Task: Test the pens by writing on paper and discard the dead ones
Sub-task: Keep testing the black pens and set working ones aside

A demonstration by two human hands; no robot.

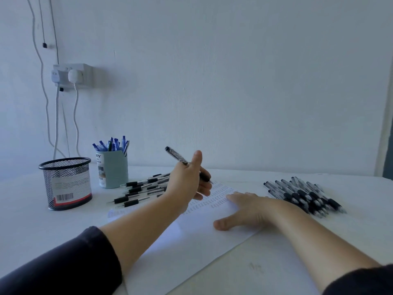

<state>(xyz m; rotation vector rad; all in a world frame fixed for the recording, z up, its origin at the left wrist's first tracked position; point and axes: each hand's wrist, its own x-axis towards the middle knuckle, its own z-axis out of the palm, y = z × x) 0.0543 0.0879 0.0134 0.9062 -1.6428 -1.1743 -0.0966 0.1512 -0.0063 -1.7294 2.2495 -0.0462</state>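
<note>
My left hand (187,182) grips a clear pen with a black grip (176,156), its tip just above the far end of the white paper (191,248). Rows of small test marks cover the far part of the sheet. My right hand (248,209) lies flat on the paper's right side, fingers spread, holding nothing. A loose pile of black-grip pens (140,188) lies left of the paper, behind my left hand. A second pile of similar pens (306,194) lies to the right of my right hand.
A black mesh cup (67,182) stands at the left of the white table (32,226). Beside it a pale green cup (113,169) holds several blue pens. Behind them, a wall socket with plugs and hanging cables (72,75).
</note>
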